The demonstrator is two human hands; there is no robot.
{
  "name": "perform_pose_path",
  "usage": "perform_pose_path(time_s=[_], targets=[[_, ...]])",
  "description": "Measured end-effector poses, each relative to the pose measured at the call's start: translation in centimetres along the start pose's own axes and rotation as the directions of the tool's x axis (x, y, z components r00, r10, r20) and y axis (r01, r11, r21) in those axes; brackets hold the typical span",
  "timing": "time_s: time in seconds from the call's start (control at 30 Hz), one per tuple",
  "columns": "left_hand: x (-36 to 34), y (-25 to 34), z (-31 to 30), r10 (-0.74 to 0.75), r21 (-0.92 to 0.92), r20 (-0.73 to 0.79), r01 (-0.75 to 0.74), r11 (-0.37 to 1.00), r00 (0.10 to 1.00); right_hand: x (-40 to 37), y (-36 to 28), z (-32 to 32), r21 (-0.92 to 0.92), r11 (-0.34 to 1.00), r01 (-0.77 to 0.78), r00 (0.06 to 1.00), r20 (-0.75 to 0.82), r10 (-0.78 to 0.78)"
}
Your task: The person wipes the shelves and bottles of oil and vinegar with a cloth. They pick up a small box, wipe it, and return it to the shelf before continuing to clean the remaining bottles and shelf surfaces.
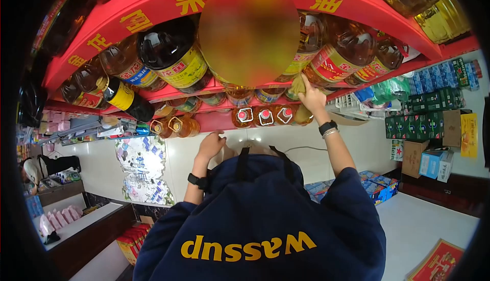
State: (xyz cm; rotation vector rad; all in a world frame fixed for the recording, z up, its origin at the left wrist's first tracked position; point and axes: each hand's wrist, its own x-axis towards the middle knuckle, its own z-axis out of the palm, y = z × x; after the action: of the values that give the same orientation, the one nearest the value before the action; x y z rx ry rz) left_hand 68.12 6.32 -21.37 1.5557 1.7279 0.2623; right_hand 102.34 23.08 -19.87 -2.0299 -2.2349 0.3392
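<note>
Pressing a yellow cloth (298, 85) against an oil bottle (338, 51) (right hand (312, 99) gripping).

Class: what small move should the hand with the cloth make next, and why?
Probably slide the yellow cloth along the oil bottle it presses: the right hand pinches it against that bottle on the red shelf, while the left hand hangs free nearby.

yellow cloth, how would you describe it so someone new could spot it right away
Find the big red shelf loaded with amber oil bottles. The right hand reaches to those bottles, and the yellow cloth is bunched in it against one. It is the only soft, dull thing among glossy labelled bottles.
</note>
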Motion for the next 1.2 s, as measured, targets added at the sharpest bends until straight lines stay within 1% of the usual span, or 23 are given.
perform_pose_path(time_s=[0.1,0.17,0.2,0.27,0.3,0.37,0.43,0.47,0.5,0.6,0.63,0.7,0.73,0.77,0.83,0.87,0.9,0.97,1.0,1.03,1.1,1.17,1.2], targets=[[1.0,-5.8,2.0,-0.127,0.117,0.113,0.114,0.987,0.985,0.1,-0.9,0.8,0.053,0.997,-0.058,0.998,0.005,0.058],[0.9,-9.8,4.1,-0.320,0.369,0.217,0.226,0.902,0.922,-0.2,-1.9,1.6,0.108,0.987,-0.115,0.993,-0.008,0.117],[0.7,-11.9,5.4,-0.318,0.370,0.220,0.223,0.902,0.922,-0.6,-2.7,2.0,0.143,0.979,-0.144,0.989,-0.013,0.147],[0.3,-14.8,7.4,-0.418,0.363,0.321,0.298,0.883,0.850,-1.8,-4.6,2.3,0.194,0.963,-0.185,0.983,0.025,0.184],[0.2,-14.3,7.5,-0.523,0.334,0.452,0.407,0.850,0.722,-2.4,-5.1,2.9,0.262,0.958,-0.118,0.991,-0.036,0.131],[-1.5,-13.4,8.5,-0.550,0.252,0.304,0.491,0.834,0.778,-2.4,-4.2,2.5,0.155,0.985,-0.078,0.996,-0.019,0.082],[-1.0,-15.2,9.4,-0.503,0.299,0.300,0.420,0.857,0.811,-1.6,-1.8,1.5,0.038,0.999,-0.012,0.999,-0.041,0.014],[-0.9,-16.2,9.9,-0.453,0.342,0.297,0.350,0.872,0.840,-1.0,-0.8,1.0,0.054,0.995,-0.081,0.996,-0.043,0.083],[-0.9,-15.9,9.6,-0.455,0.344,0.299,0.350,0.871,0.839,-0.5,0.1,0.6,0.005,1.000,-0.018,1.000,-0.015,0.018],[-1.3,-11.8,5.9,-0.426,0.292,0.610,0.310,0.905,0.668,-0.3,-0.1,1.5,0.008,0.999,-0.043,0.999,0.009,0.043],[-2.1,-11.3,5.1,-0.430,0.289,0.608,0.319,0.903,0.667,-0.3,-0.6,2.1,0.091,0.993,-0.073,0.995,-0.054,0.079],[-4.6,-10.5,3.3,-0.048,-0.192,0.687,0.245,0.950,0.725,-1.2,-2.1,3.3,0.185,0.978,-0.100,0.988,-0.100,0.120],[-6.1,-7.7,1.6,-0.008,-0.287,0.666,0.267,0.920,0.746,-1.7,-3.3,3.2,0.262,0.954,-0.146,0.978,-0.106,0.179],[-6.6,-7.7,1.1,-0.015,-0.282,0.666,0.271,0.920,0.746,-2.2,-4.4,3.3,0.336,0.922,-0.190,0.965,-0.110,0.239],[-7.6,-7.6,0.5,0.067,-0.390,0.633,0.243,0.888,0.772,-3.2,-7.0,4.5,0.324,0.927,-0.188,0.978,-0.024,0.207],[-8.3,-7.4,0.4,0.043,-0.486,0.544,0.273,0.831,0.838,-3.7,-8.7,5.1,0.376,0.915,-0.145,0.972,-0.116,0.202],[-8.1,-7.4,0.3,0.038,-0.483,0.545,0.277,0.830,0.837,-3.7,-9.6,5.0,0.382,0.901,-0.206,0.968,-0.056,0.245],[-6.9,-7.5,0.0,-0.075,-0.369,0.476,0.277,0.887,0.876,-3.7,-10.1,5.1,0.370,0.899,-0.236,0.962,-0.044,0.271],[-6.5,-7.5,0.5,-0.090,-0.337,0.357,0.218,0.916,0.930,-3.9,-9.7,5.4,0.372,0.898,-0.234,0.962,-0.043,0.269],[-6.2,-7.7,0.6,-0.091,-0.334,0.354,0.217,0.917,0.931,-4.1,-9.1,5.8,0.346,0.921,-0.180,0.976,-0.053,0.210],[-5.0,-7.2,1.2,-0.072,0.060,0.093,0.067,0.996,0.993,-4.4,-9.1,6.1,0.320,0.939,-0.123,0.987,-0.064,0.151],[-4.0,-5.0,0.6,-0.098,0.056,0.119,0.092,0.994,0.988,-4.7,-10.3,6.4,0.186,0.981,-0.046,0.978,0.208,0.006],[-3.4,-4.9,0.9,-0.019,-0.002,0.124,0.020,1.000,0.992,-4.7,-11.0,7.5,0.187,0.978,0.090,0.984,0.137,-0.117]])
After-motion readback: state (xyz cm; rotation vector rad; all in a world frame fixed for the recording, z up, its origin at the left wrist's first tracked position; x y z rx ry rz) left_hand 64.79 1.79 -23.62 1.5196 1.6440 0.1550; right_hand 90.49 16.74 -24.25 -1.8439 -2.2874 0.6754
